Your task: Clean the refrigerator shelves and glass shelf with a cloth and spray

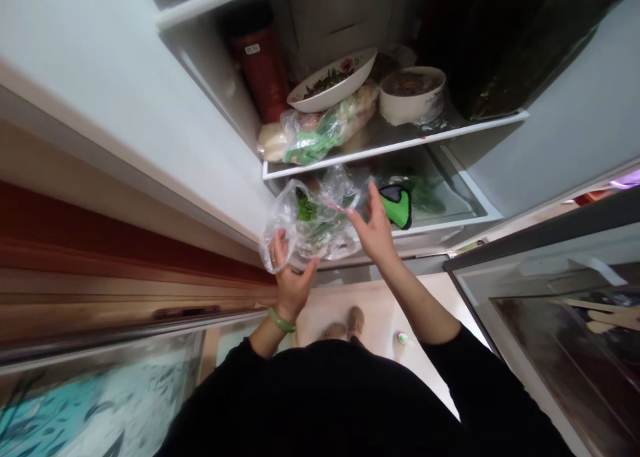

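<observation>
A clear plastic bag with leafy green vegetables inside lies at the front of the lower fridge shelf. My left hand has its curled fingers in the loose left side of the bag, its thumb pointing up apart from them. A green bangle circles that wrist. On the bag's right side is my right hand, open, with thumb and fingers spread. Its thumb tip is by a reddish strip on the bag; whether they touch I cannot tell. Just right of these fingers lies a green and black item, perhaps fabric.
On the upper shelf are a tilted plate of food, bagged produce, a white bowl and a reddish container. An open fridge door stands right; wooden panels run along the left. The floor shows below.
</observation>
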`<state>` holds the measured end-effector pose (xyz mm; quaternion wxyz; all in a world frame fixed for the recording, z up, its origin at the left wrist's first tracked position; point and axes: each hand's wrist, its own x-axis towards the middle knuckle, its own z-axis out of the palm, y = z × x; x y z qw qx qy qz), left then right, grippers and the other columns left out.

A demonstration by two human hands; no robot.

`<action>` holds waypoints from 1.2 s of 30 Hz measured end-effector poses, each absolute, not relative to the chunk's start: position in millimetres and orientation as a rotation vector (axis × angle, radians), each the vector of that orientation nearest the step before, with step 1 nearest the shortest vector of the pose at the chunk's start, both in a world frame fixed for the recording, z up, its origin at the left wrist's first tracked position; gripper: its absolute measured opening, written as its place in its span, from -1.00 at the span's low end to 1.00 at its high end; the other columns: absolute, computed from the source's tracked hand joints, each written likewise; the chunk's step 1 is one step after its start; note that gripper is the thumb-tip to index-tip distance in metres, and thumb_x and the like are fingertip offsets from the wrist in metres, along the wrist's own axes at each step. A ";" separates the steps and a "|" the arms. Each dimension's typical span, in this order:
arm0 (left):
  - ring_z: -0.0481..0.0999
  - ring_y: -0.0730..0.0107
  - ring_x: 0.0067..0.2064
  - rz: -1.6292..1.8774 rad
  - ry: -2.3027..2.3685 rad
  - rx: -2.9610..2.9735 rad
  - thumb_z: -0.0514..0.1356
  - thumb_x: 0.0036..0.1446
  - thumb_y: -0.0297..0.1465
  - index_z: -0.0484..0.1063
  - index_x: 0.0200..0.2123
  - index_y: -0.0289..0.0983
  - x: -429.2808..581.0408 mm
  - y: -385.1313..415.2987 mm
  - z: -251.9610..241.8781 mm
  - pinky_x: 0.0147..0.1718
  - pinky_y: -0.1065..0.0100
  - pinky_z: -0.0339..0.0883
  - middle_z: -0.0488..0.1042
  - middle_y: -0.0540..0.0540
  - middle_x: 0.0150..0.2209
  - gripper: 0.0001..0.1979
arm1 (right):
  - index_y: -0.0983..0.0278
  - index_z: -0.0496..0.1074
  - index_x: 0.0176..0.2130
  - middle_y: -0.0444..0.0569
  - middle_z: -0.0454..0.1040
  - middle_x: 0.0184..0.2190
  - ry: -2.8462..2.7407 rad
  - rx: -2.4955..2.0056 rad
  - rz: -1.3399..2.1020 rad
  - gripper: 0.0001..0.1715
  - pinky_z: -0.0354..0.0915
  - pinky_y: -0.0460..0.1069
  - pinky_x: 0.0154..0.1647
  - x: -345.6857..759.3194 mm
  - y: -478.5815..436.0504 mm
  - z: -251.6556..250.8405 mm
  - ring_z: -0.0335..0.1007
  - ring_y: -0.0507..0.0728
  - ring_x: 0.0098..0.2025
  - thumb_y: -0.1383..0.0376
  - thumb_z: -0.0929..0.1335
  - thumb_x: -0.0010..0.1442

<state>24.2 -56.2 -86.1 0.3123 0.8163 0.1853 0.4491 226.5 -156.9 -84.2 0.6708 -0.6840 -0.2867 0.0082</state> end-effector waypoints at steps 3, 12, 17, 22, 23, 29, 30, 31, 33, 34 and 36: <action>-0.11 -0.10 0.61 1.136 0.453 2.262 0.40 0.25 -0.18 -0.30 0.59 -0.16 47.1 -48.2 -72.0 0.52 -0.08 0.01 -0.20 -0.39 0.61 0.13 | 0.21 0.09 0.54 0.21 0.14 0.52 -0.699 -1.636 0.116 0.03 0.30 0.27 0.39 234.4 -138.5 -56.8 0.37 0.37 0.37 -0.08 0.41 0.30; 0.44 -0.11 0.37 0.462 0.526 2.807 0.28 0.20 -0.41 0.41 0.36 -0.16 113.1 -7.6 -5.6 0.28 0.01 0.39 0.37 -0.27 0.40 -0.37 | 0.28 0.66 -0.24 -0.01 0.70 -0.19 -1.196 -1.621 0.513 -0.53 0.41 0.03 0.01 221.0 -131.7 -23.9 0.61 0.19 -0.10 0.13 0.26 0.48; 0.62 -0.02 0.10 0.290 0.652 3.017 0.14 0.29 -0.46 0.62 0.05 -0.14 114.5 -18.9 -4.9 0.02 0.12 0.49 0.58 -0.21 0.14 -0.65 | 0.27 0.66 -0.29 -0.05 0.69 -0.28 -0.947 -1.557 0.328 -0.69 0.43 0.02 -0.01 250.9 -153.7 -36.4 0.60 0.15 -0.18 0.20 0.37 0.38; 0.63 -0.07 0.04 0.154 0.712 3.091 0.18 0.38 -0.19 0.62 -0.02 -0.21 103.0 -21.2 1.9 -0.07 0.15 0.47 0.62 -0.25 0.02 -0.69 | 0.23 0.59 -0.27 -0.04 0.66 -0.25 -0.572 -1.341 0.140 -0.66 0.48 0.01 -0.09 228.5 -204.0 -58.4 0.58 0.13 -0.17 0.04 0.43 0.36; 0.63 -0.09 0.03 0.115 0.697 3.107 0.22 0.35 -0.07 0.61 0.00 -0.24 102.3 -22.2 3.8 -0.08 0.14 0.47 0.61 -0.28 0.02 -0.60 | 0.23 0.57 -0.31 -0.04 0.65 -0.28 -0.503 -1.283 0.220 -0.62 0.48 -0.01 -0.16 217.7 -212.8 -68.5 0.58 0.12 -0.21 0.00 0.43 0.35; 0.61 -0.14 0.03 -0.026 0.643 3.210 0.29 0.31 -0.17 0.51 0.13 -0.31 109.9 -29.2 5.2 -0.07 0.10 0.47 0.55 -0.38 0.10 -0.57 | 0.21 0.52 -0.25 -0.06 0.66 -0.22 0.123 -0.949 0.666 -0.73 0.55 -0.07 -0.21 177.5 -226.7 -146.1 0.64 0.08 -0.19 0.14 0.57 0.14; 0.61 -0.12 0.02 -0.018 0.649 3.212 0.24 0.34 -0.24 0.52 0.12 -0.30 110.9 -28.8 4.3 -0.08 0.10 0.47 0.54 -0.37 0.10 -0.63 | 0.19 0.51 -0.21 -0.08 0.66 -0.19 0.192 -0.892 0.656 -0.73 0.56 -0.07 -0.15 180.1 -224.4 -153.7 0.65 0.07 -0.15 0.21 0.57 0.12; 0.62 -0.10 0.01 -0.006 0.656 3.211 0.21 0.35 -0.29 0.53 0.10 -0.28 111.4 -27.8 3.5 -0.09 0.10 0.47 0.55 -0.36 0.10 -0.68 | 0.18 0.49 -0.19 -0.11 0.66 -0.17 0.229 -0.841 0.633 -0.73 0.57 -0.07 -0.09 184.8 -221.9 -158.4 0.65 0.06 -0.12 0.28 0.56 0.11; 0.63 -0.07 -0.01 0.022 0.664 3.205 0.15 0.36 -0.35 0.55 0.05 -0.26 110.9 -24.6 2.4 -0.11 0.11 0.46 0.56 -0.33 0.07 -0.72 | 0.16 0.44 -0.21 -0.17 0.64 -0.23 0.244 -0.762 0.586 -0.72 0.56 -0.08 -0.02 197.3 -217.0 -160.7 0.64 0.02 -0.13 0.38 0.53 0.10; 0.62 -0.06 -0.02 0.037 0.668 3.200 0.14 0.36 -0.37 0.55 0.02 -0.26 110.1 -22.7 1.9 -0.12 0.11 0.46 0.57 -0.32 0.05 -0.74 | 0.16 0.41 -0.23 -0.20 0.62 -0.29 0.245 -0.731 0.572 -0.71 0.56 -0.07 0.00 203.4 -215.0 -159.4 0.64 0.01 -0.16 0.42 0.51 0.09; 0.62 -0.05 -0.01 0.068 0.671 3.191 0.13 0.36 -0.37 0.56 -0.02 -0.24 108.0 -18.6 0.9 -0.13 0.12 0.45 0.58 -0.30 0.02 -0.76 | 0.16 0.36 -0.28 -0.23 0.58 -0.37 0.255 -0.687 0.567 -0.68 0.58 -0.05 0.01 212.4 -212.0 -155.3 0.62 0.00 -0.24 0.47 0.48 0.05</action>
